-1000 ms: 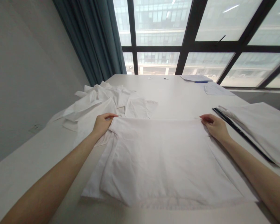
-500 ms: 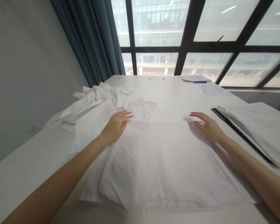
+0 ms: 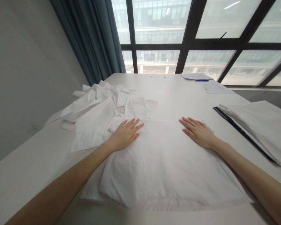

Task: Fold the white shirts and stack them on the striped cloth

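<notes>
A folded white cloth [image 3: 164, 168], perhaps a garment, lies spread in front of me with its straight fold at the far side. My left hand [image 3: 125, 134] rests flat on its far left corner, fingers stretched out. On the far right corner, my right hand [image 3: 196, 131] lies palm down with the fingers extended. Neither hand grips anything. Just beyond and left of my left hand sits a crumpled heap of white cloth [image 3: 96, 115], which meets the folded piece near its far left corner.
The white table [image 3: 173, 97] runs toward the window. At the right, folded white cloth [image 3: 262, 131] lies on something flat and black [image 3: 239, 129]. Papers [image 3: 220, 88] and a blue pen [image 3: 201, 80] are at the far right. A dark curtain [image 3: 91, 40] hangs behind.
Both hands have come down from the fold's edge and moved slightly inward onto the cloth. Their fingers have gone from curved to flat. The folded edge now lies lower against the table.
</notes>
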A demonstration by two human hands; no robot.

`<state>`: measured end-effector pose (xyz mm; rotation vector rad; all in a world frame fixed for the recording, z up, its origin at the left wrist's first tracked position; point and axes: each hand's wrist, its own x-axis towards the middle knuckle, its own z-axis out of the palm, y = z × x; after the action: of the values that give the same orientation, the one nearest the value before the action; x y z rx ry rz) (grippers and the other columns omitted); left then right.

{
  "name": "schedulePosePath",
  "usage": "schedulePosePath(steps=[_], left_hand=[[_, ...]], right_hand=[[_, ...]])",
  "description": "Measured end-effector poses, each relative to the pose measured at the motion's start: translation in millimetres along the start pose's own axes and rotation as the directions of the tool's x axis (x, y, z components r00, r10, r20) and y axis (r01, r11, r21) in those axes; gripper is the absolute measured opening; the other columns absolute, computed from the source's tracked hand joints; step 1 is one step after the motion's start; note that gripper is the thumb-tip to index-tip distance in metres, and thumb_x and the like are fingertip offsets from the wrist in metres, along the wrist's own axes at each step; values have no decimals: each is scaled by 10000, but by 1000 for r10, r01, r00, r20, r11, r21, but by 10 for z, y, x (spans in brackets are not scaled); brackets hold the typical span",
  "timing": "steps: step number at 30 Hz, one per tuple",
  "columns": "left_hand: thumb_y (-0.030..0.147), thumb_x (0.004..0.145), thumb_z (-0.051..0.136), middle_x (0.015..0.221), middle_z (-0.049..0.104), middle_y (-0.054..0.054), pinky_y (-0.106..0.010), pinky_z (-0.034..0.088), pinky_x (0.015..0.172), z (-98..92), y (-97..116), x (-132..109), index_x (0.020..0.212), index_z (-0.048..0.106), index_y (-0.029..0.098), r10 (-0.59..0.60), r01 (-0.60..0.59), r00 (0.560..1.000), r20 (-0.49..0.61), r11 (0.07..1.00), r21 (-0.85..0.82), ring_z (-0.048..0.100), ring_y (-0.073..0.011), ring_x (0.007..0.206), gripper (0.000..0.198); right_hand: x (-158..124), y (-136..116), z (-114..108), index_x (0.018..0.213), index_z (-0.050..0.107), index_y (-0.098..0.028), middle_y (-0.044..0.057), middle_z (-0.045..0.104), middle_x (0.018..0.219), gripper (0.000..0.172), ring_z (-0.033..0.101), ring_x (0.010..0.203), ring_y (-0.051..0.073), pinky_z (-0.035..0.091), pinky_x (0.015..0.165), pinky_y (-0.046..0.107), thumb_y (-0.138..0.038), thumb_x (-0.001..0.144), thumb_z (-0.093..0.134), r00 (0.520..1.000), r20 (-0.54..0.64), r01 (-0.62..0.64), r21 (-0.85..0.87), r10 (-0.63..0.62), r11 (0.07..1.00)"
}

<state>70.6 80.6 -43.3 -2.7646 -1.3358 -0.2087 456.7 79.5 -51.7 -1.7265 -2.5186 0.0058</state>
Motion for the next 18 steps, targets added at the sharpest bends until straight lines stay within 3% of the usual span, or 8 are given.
schedulePosePath(steps=[6,11,15,18], left_hand=[[356,1011,310,1566,329,-66,-467,195,1165,4,18,2,1477,369,287,-8,8,1000,9,1000,7,307,-242,1436,475],[236,958,348,1529,392,-84,-461,209,1155,-2,70,32,1464,382,246,-28,29,1000,-14,998,60,348,-240,1406,508],[228,946,380,1366,537,-159,-509,250,1108,-96,188,280,1400,460,158,-64,65,998,-11,994,92,468,-291,1276,466],[284,961,418,1272,585,-148,-490,313,1059,-151,330,604,1305,536,167,-117,117,993,3,992,39,498,-297,1214,382]], right_hand=[[2,-25,7,1516,312,-318,1,331,1561,577,295,1434,265,309,1130,516,-528,987,218,1000,-15,-14,-14,14,1000],[6,-44,16,1525,302,-276,19,317,1567,601,283,1439,267,296,1140,504,-523,987,197,1000,-5,-20,-36,19,999],[12,-41,22,1532,287,-263,20,296,1575,616,271,1444,265,293,1142,497,-528,987,173,1000,14,-23,-52,24,998],[17,-33,25,1532,286,-258,21,293,1577,619,272,1444,261,289,1144,492,-529,987,173,999,20,-25,-60,27,998]])
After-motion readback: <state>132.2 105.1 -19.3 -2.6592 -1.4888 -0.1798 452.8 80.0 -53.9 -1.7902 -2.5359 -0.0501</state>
